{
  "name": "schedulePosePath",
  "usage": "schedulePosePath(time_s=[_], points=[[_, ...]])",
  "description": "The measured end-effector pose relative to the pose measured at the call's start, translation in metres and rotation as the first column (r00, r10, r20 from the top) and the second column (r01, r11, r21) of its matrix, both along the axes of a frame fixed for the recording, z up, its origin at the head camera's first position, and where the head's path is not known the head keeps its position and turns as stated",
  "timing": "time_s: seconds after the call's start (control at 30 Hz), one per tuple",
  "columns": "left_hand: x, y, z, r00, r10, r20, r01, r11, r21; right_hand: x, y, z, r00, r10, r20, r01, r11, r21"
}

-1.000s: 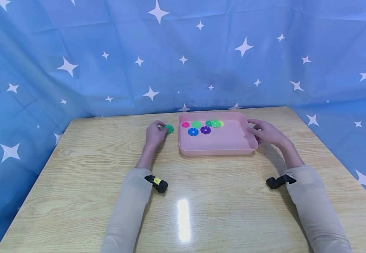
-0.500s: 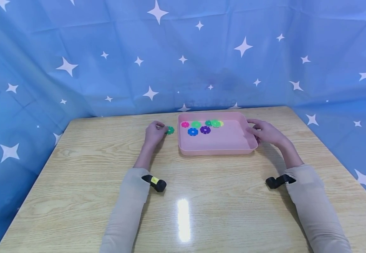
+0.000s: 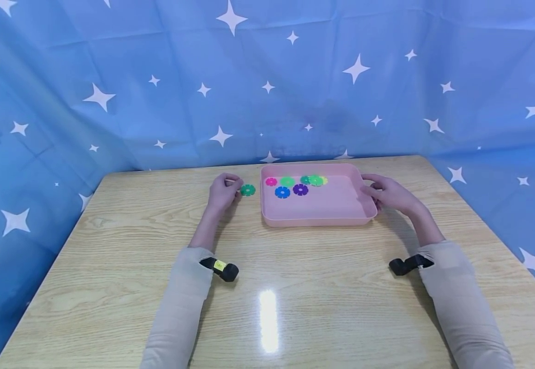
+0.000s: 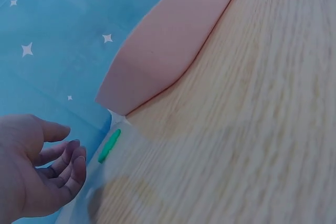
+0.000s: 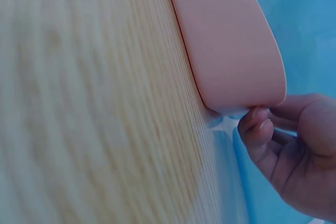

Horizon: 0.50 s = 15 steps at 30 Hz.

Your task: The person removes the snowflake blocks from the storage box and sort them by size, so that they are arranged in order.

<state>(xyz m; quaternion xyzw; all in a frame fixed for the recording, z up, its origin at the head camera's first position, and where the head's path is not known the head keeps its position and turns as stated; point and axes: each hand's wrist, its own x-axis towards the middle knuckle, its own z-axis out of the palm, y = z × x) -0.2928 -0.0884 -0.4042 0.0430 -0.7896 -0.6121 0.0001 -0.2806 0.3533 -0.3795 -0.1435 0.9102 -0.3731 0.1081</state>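
Observation:
On the wooden table, left of a pink tray (image 3: 322,207), lies a green snowflake disc (image 3: 248,190) with a notched rim. My left hand (image 3: 223,192) is just left of that disc; the left wrist view shows loosely curved fingers, a gap away from the green disc (image 4: 109,146). My right hand (image 3: 389,193) holds the tray's right wall near the rim. In the right wrist view, fingertips of the right hand (image 5: 294,156) press the outside of the pink tray (image 5: 231,40), and the thumb is partly hidden.
Inside the tray, toward its back left, lie several snowflake discs: pink (image 3: 271,182), blue (image 3: 282,192), purple (image 3: 300,190), and light green (image 3: 288,182), with green and yellow ones overlapping. A blue star-patterned curtain (image 3: 267,113) hangs behind the table (image 3: 110,256).
My left hand has let go of the green snowflake disc and drawn back a little to the left. The disc now lies flat on the table. My right hand and the tray stay put.

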Motion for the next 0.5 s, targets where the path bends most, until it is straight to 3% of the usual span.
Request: schedulePosePath(time_s=[0.3, 0.5], points=[[0.008, 0.010, 0.017, 0.997, -0.005, -0.077, 0.003, 1.000, -0.031, -0.003, 0.001, -0.001, 1.000, 0.008, 0.030, -0.007, 1.000, -0.013], [0.015, 0.024, 0.031, 0.990, -0.059, -0.128, 0.054, 0.998, -0.040, -0.001, 0.002, -0.001, 0.999, 0.007, 0.037, -0.007, 1.000, -0.020]])
